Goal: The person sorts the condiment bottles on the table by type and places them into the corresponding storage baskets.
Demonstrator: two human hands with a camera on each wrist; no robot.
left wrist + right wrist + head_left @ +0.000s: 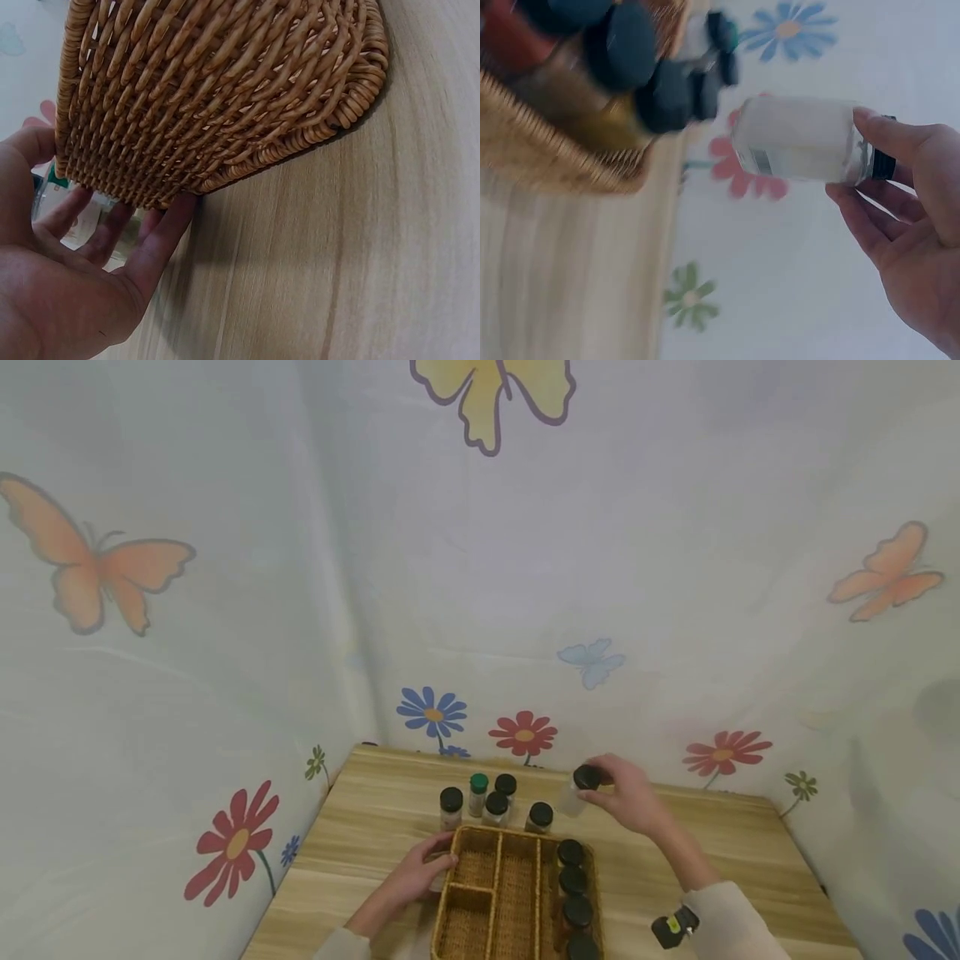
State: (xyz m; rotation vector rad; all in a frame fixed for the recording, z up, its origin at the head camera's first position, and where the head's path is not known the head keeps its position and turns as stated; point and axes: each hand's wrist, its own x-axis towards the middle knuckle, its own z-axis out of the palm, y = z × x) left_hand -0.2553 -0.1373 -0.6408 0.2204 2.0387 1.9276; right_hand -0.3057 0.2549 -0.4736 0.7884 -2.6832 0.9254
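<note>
Right hand (627,795) grips black-capped jar (576,797) by its top, right of lower center, likely keeping its body clear; left hand (415,871) grips wicker basket (517,902), bottom center, likely steadying.

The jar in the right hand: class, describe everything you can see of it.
The jar is a cylinder with a translucent, whitish body, glass or plastic, and a fitted black lid. A small greyish patch, perhaps print, marks its side; its contents cannot be made out. In the head view it tilts, lid toward the right hand, whose thumb and fingers pinch it near the lid, beyond the wicker basket.
</note>
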